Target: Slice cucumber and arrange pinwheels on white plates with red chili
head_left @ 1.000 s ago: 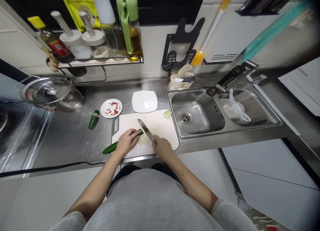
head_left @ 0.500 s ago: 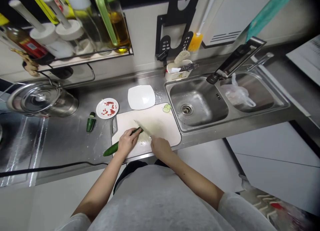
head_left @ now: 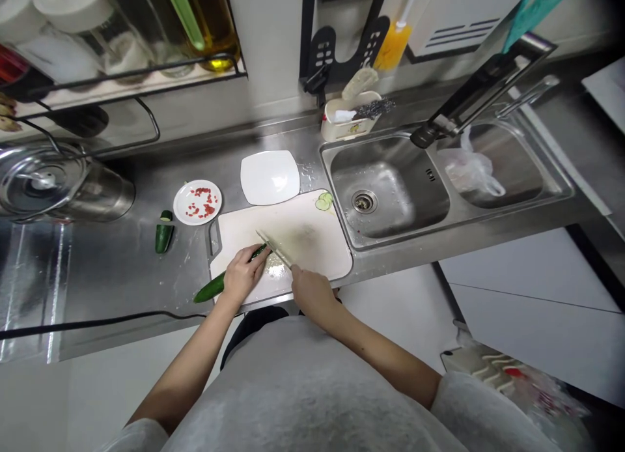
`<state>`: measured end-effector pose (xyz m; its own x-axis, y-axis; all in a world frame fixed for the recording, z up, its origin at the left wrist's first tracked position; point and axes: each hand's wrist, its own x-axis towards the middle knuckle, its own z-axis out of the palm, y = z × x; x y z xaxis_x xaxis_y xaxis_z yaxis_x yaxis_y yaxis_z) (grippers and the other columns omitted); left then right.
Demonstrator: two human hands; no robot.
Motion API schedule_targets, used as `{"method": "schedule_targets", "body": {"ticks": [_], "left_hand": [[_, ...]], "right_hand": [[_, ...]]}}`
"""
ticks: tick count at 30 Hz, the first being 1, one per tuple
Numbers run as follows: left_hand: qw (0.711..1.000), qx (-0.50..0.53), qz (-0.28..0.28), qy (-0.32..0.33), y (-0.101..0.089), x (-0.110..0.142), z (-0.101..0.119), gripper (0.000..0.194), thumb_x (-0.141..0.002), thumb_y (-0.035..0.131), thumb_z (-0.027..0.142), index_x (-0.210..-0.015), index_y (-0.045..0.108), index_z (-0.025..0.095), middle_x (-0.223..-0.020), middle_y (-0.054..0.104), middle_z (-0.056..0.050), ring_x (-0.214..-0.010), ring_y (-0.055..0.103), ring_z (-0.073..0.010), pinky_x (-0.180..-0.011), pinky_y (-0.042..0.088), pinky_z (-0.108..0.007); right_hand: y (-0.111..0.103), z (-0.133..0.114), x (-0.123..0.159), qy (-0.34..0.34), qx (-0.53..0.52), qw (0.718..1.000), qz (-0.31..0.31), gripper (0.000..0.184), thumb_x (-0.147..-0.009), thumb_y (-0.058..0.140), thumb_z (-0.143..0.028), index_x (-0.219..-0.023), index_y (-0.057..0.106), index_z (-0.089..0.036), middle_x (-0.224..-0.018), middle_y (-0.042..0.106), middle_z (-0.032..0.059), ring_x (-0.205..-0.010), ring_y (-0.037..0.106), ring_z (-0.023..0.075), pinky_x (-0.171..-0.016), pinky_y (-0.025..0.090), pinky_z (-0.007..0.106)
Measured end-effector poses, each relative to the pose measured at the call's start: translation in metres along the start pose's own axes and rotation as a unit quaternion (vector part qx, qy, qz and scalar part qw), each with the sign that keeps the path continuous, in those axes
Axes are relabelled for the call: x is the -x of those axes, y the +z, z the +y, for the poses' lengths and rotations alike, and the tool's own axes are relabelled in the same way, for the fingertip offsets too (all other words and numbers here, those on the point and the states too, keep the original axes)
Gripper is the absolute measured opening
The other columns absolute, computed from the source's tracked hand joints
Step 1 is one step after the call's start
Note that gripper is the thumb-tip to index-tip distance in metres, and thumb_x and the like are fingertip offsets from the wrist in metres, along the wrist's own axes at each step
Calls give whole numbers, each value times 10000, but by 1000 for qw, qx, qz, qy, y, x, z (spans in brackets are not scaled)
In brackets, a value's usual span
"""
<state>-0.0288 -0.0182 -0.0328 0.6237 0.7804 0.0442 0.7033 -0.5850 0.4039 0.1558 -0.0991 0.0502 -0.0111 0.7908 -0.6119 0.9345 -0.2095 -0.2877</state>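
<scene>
On the white cutting board [head_left: 312,243] lies a long green cucumber [head_left: 211,288], its near-left end sticking out past the board's edge. My left hand [head_left: 241,273] is closed over its middle, fingertips near the cut end. My right hand [head_left: 312,292] grips the handle of a kitchen knife [head_left: 274,250], whose narrow blade points up and left beside that cut end. A few pale cucumber slices [head_left: 324,200] rest at the board's upper right corner. Wet marks show on the board below the blade.
Behind the board stands a white square plate [head_left: 270,177]. Left of it are a small plate [head_left: 197,202] with red chopped bits, and cucumber pieces [head_left: 164,237]. A steel sink [head_left: 390,198] is on the right, a lidded pot [head_left: 105,188] far left. A black cord [head_left: 122,318] crosses the counter.
The camera view has shifted closer and slightly to the right, so shelf items have moved up and left. Both hands keep their hold on cucumber and knife, the blade still beside the cut end.
</scene>
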Motion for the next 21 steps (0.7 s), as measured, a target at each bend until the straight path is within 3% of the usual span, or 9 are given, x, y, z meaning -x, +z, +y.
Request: {"method": "schedule_targets", "body": {"ticks": [11, 21], "left_hand": [[999, -8, 37, 37, 3, -2, 1, 322, -948, 450, 264, -1201, 649, 267, -1220, 623, -83, -1088, 581, -213, -957, 501, -372], [999, -23, 27, 40, 2, -3, 1, 326, -942, 452, 246, -1206, 641, 271, -1199, 622, -92, -1074, 582, -218, -960, 496, -383]], "right_hand": [[1, -5, 2, 3, 14, 1000, -4, 327, -900, 324, -45, -1131, 541, -124, -909, 707, 170, -920, 695, 273, -707, 502, 317], [1, -2, -7, -6, 2, 1000, -9, 357, -869, 340, -31, -1156, 538, -105, -911, 708, 176, -895, 701, 269, -701, 512, 317]]}}
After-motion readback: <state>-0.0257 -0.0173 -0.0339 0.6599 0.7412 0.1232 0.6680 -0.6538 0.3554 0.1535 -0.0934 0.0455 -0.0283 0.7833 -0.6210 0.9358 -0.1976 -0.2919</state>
